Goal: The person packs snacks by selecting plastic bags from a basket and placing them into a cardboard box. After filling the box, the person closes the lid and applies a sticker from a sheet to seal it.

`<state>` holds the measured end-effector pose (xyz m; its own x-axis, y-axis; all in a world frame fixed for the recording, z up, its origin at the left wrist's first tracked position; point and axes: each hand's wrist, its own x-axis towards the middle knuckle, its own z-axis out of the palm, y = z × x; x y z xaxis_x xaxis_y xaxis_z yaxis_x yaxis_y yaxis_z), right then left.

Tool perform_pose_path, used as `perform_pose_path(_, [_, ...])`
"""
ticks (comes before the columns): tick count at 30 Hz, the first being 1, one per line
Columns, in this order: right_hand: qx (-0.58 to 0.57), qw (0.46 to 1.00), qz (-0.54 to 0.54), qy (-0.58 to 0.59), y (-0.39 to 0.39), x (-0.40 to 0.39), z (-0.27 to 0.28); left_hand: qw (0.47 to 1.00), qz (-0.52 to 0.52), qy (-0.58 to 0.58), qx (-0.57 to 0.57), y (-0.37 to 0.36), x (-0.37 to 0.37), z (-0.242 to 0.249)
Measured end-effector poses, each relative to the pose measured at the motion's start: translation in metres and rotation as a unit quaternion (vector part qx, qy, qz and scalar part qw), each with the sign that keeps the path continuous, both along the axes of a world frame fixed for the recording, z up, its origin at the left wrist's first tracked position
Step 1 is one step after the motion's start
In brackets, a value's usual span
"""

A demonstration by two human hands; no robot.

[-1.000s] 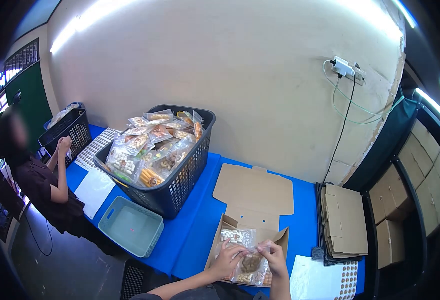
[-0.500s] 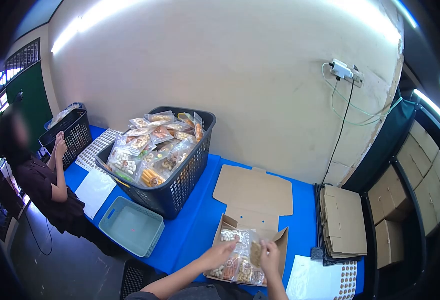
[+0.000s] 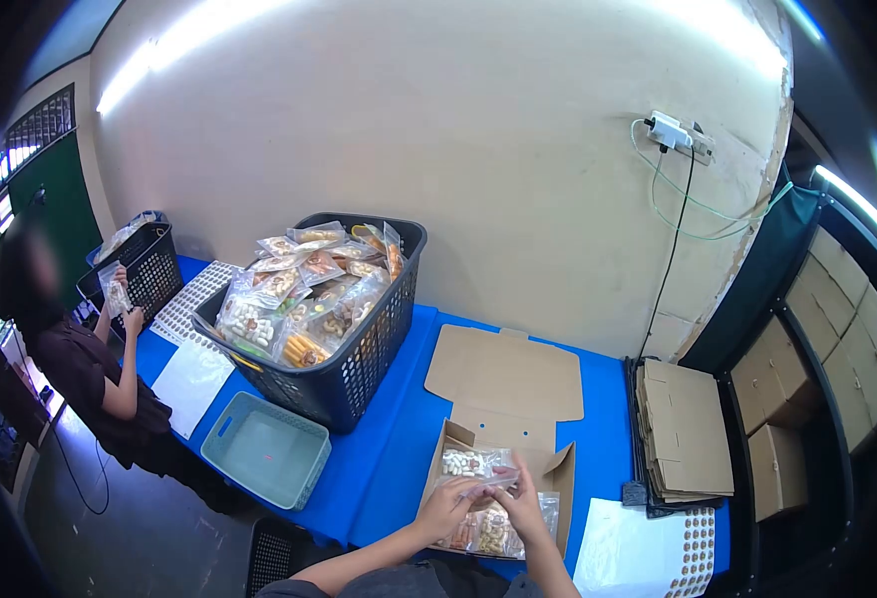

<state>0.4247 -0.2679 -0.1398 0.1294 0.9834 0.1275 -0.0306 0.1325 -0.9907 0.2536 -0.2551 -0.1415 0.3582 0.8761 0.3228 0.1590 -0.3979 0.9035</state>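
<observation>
An open cardboard box (image 3: 566, 478) lies on the blue table in front of me, its lid folded back towards the wall. Inside are clear packets of snacks, with a packet of white pieces (image 3: 463, 462) at the upper left. Over the box, my left hand (image 3: 446, 508) and my right hand (image 3: 521, 503) are close together. Both are closed on a clear plastic packet (image 3: 490, 484) held between them. Its contents are largely hidden by my fingers.
A large dark basket (image 3: 359, 374) full of snack packets stands left of the box, beside a green tray (image 3: 269, 453). Flat cardboard (image 3: 686, 429) and a sticker sheet (image 3: 698, 553) are at the right. A co-worker (image 3: 80, 369) holds a packet at the far left.
My hands have come together over the box, and the packet is now between both. The co-worker's packet has come into clearer view. The view has shifted slightly.
</observation>
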Motion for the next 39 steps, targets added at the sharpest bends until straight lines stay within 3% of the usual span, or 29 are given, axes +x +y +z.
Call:
perform_pose_path(1, [-0.037,0.997,0.055,0.049,0.000,0.005,0.005,0.997,-0.002,0.013,0.079,-0.001,0.000,-0.001])
perform_pose_path(2, [-0.074,0.986,0.110,0.098,-0.003,0.008,0.010,0.997,-0.004,0.013,0.077,-0.004,0.001,-0.003])
perform_pose_path(4, [-0.083,0.984,0.120,0.098,-0.009,0.011,0.013,0.995,-0.056,-0.005,-0.082,-0.010,0.001,0.001])
perform_pose_path(5, [-0.079,0.981,0.126,0.121,-0.008,0.012,0.007,0.992,-0.069,-0.018,-0.106,-0.011,-0.001,0.002])
perform_pose_path(10, [-0.080,0.982,0.103,0.137,-0.013,0.010,0.006,0.992,-0.082,-0.006,-0.099,-0.007,-0.009,0.001])
perform_pose_path(12, [-0.059,0.989,0.095,0.097,-0.015,0.009,0.012,0.995,-0.071,-0.013,-0.070,-0.006,-0.007,-0.013])
perform_pose_path(14, [-0.023,0.995,-0.007,0.096,-0.013,0.008,0.019,0.989,0.073,-0.125,-0.020,0.004,-0.006,-0.036])
perform_pose_path(18, [-0.011,0.997,0.003,0.080,-0.020,0.003,0.019,0.990,-0.100,-0.053,-0.086,0.003,-0.010,-0.006])
perform_pose_path(22, [0.064,0.996,0.068,0.004,-0.027,-0.019,0.026,0.998,-0.056,-0.035,-0.002,-0.009,0.010,-0.006])
perform_pose_path(24, [0.070,0.997,0.032,0.005,-0.028,-0.024,0.024,0.994,-0.009,-0.077,-0.071,-0.017,0.012,0.008])
perform_pose_path(26, [0.080,0.985,-0.074,-0.137,-0.022,-0.020,0.009,0.986,-0.014,-0.131,-0.104,-0.019,0.009,0.019])
perform_pose_path(28, [0.073,0.988,-0.116,-0.071,-0.021,-0.017,0.009,0.982,-0.056,-0.096,-0.154,-0.016,0.001,0.023])
perform_pose_path(30, [0.038,0.993,0.002,-0.115,-0.013,-0.003,0.006,0.985,-0.033,-0.068,-0.153,-0.017,0.000,0.026])
perform_pose_path(32, [0.029,0.996,-0.027,-0.076,-0.020,-0.007,0.020,0.985,-0.028,-0.125,-0.119,-0.017,0.002,0.019])
perform_pose_path(34, [-0.017,0.999,-0.019,0.041,-0.021,-0.006,0.028,0.981,-0.064,-0.108,-0.145,-0.012,-0.001,0.012])
perform_pose_path(36, [0.000,0.999,-0.040,-0.006,-0.020,0.003,0.022,0.988,-0.095,-0.100,-0.061,-0.005,-0.002,0.011])
perform_pose_path(38, [0.041,0.987,-0.124,0.093,-0.015,0.015,0.010,0.989,-0.079,-0.104,-0.065,0.000,-0.005,0.013])
perform_pose_path(39, [0.017,0.988,-0.145,0.057,-0.020,0.013,0.032,0.990,-0.063,-0.108,-0.073,0.001,-0.006,0.014])
